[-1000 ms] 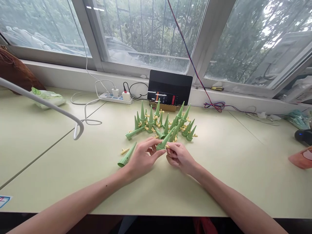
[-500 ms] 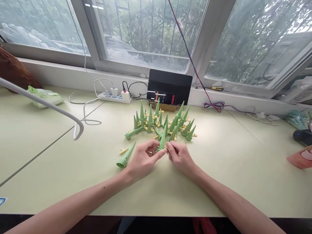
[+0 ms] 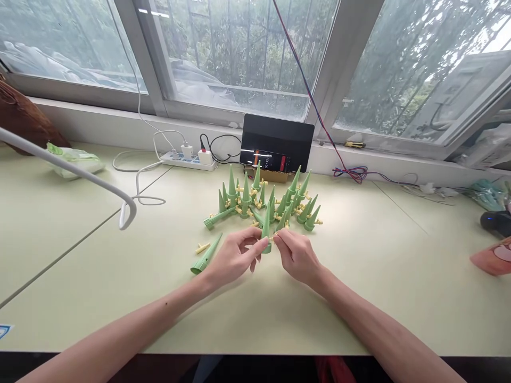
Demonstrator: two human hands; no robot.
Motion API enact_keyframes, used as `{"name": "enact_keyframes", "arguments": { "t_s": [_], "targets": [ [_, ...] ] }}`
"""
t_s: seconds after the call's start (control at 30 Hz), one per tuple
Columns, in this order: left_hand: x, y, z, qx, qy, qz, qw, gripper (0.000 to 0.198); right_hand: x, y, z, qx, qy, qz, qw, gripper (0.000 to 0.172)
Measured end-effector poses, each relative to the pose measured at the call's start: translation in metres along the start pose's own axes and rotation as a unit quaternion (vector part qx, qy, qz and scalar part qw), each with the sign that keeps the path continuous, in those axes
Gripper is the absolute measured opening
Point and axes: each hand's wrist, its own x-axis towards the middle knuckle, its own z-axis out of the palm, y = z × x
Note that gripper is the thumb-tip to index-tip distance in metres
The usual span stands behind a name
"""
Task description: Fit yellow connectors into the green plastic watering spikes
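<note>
Between thumb and fingers, my left hand (image 3: 235, 255) grips a green plastic watering spike (image 3: 266, 226), held with its point up. My right hand (image 3: 297, 255) is closed in a pinch on a small yellow valve (image 3: 273, 239) at the spike's right side, near its base; the fingers hide most of the valve. Left of my left hand, another green spike (image 3: 203, 259) lies on its side, with a loose yellow valve (image 3: 203, 248) beside it. Beyond both hands is a cluster of green spikes (image 3: 246, 197), mostly upright, several with yellow valves attached.
A dark tablet (image 3: 277, 138) leans at the window with a phone (image 3: 268, 159) before it. To its left lie a white power strip (image 3: 189, 161) and cables. A white curved bar (image 3: 72, 167) crosses the left side. An orange-pink object (image 3: 493, 258) lies at the right edge.
The held spike has turned slightly, and its base now shows below my left thumb. The left fingers have shifted on it. My right hand keeps its pinch at the valve.
</note>
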Motion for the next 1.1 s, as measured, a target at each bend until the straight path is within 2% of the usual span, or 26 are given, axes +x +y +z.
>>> {"name": "enact_keyframes", "arguments": {
  "t_s": [0.23,0.33,0.43,0.53,0.7,0.77,0.83,0.9,0.93,1.0,1.1],
  "targets": [
    [0.003,-0.007,0.000,0.010,0.011,0.020,1.000,0.030,-0.001,-0.003,0.003,0.035,-0.001,0.026,0.999,0.034],
    [0.002,-0.008,0.000,0.026,0.016,0.034,0.999,0.028,-0.001,-0.008,0.004,0.074,0.004,0.067,0.995,0.036],
    [0.001,-0.010,0.001,0.056,0.031,0.060,0.996,0.025,-0.001,-0.013,0.004,0.136,-0.002,0.139,0.981,0.038],
    [0.001,-0.013,-0.001,0.102,0.038,0.102,0.989,0.022,0.000,-0.016,0.004,0.252,-0.034,0.236,0.938,0.041],
    [0.003,-0.021,-0.004,0.177,0.029,0.163,0.970,0.024,0.006,-0.012,-0.001,0.444,-0.118,0.349,0.817,0.037],
    [0.003,-0.022,-0.004,0.194,0.025,0.173,0.965,0.024,0.008,-0.010,-0.003,0.471,-0.131,0.372,0.789,0.034],
    [0.003,-0.022,-0.002,0.206,0.032,0.173,0.963,0.022,0.008,-0.009,-0.003,0.479,-0.134,0.383,0.778,0.033],
    [0.003,-0.020,-0.001,0.210,0.045,0.160,0.963,0.019,0.007,-0.009,0.000,0.466,-0.126,0.380,0.789,0.037],
    [0.003,-0.019,0.000,0.207,0.053,0.146,0.966,0.018,0.006,-0.009,0.002,0.449,-0.119,0.372,0.804,0.040],
    [0.003,-0.018,0.000,0.184,0.064,0.110,0.975,0.019,0.004,-0.009,0.006,0.383,-0.094,0.337,0.855,0.044],
    [0.005,-0.016,-0.001,0.119,0.064,0.058,0.989,0.026,0.002,-0.011,0.008,0.214,-0.030,0.239,0.947,0.042]
  ]
}}
